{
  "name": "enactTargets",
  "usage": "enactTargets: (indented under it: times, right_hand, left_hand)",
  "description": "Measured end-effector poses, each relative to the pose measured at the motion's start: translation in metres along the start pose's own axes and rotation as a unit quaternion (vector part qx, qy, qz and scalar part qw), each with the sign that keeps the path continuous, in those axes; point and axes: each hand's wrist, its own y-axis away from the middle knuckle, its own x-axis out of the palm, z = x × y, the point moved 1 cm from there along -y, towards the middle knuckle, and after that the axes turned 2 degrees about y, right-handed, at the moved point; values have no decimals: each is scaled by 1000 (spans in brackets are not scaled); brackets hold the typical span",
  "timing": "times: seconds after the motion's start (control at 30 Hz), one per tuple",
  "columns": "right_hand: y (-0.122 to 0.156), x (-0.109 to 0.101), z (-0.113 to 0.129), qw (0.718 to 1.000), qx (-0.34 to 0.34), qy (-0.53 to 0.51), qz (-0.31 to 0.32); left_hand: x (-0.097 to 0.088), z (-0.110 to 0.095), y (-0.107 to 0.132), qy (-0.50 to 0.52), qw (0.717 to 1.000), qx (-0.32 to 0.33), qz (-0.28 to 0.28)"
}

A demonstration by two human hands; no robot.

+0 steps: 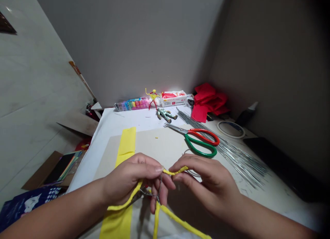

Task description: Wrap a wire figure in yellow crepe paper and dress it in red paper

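Observation:
Between my hands is a wire figure (184, 224) with yellow-wrapped limbs and bare twisted grey wire at its middle. My left hand (134, 173) is closed around it, thumb and forefinger pinching the base of one short yellow limb. With thumb and forefinger, my right hand (208, 184) grips that limb further along, its tip showing above the fingers. Two longer limbs hang down below, and another passes under my left palm. Beneath my left hand lies a yellow crepe-paper strip (126, 139). Scissors (202, 141) with one red and one green handle rest beyond my right hand.
A bundle of grey wires (239, 160) lies at the right, near a tape roll (231, 129) and a black slab (278, 167). Along the back are a small yellow-red figure (154, 96), a silvery figure (166, 114), a white packet (174, 100) and red crumpled material (207, 100).

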Motion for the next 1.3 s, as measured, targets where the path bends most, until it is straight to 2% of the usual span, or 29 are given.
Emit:
enactTargets:
  times: [0.17,0.3,0.4,0.57,0.7,0.87,0.93,1.0,1.07,1.13,1.2,1.3]
  right_hand:
    - [-3,-1,-1,998,-49,-29,4]
    - [-3,-3,2,991,-114,-54,42]
    - [-3,-5,7,991,-118,-46,48]
    - [-2,-9,9,994,-102,-32,21]
    - [-1,-9,6,988,-125,-45,74]
    - [3,-9,7,970,-190,-22,151]
    - [3,-9,8,965,-211,-5,157]
    - [1,-9,8,970,-208,-4,130]
    - [-1,-10,6,989,-128,-13,73]
    - [-4,-11,1,997,26,-57,48]
    - [-5,-10,-4,967,182,-152,92]
    - [-5,-5,-9,885,302,-292,200]
  left_hand:
    - [-5,5,-5,22,999,-7,38]
    - [-4,9,-8,46,994,-33,93]
    - [-3,9,-8,56,989,-41,129]
    - [-5,6,-7,57,991,-36,111]
    - [-10,4,-5,40,988,-58,135]
    - [-15,6,-3,10,979,-108,172]
    - [-15,5,-2,-22,977,-113,181]
    - [-14,2,1,-55,978,-98,174]
    - [-12,-2,3,-80,984,-64,143]
    - [-11,-7,5,-119,988,-23,91]
    - [-8,-9,6,-195,980,12,23]
    - [-2,-10,6,-316,948,43,-24]
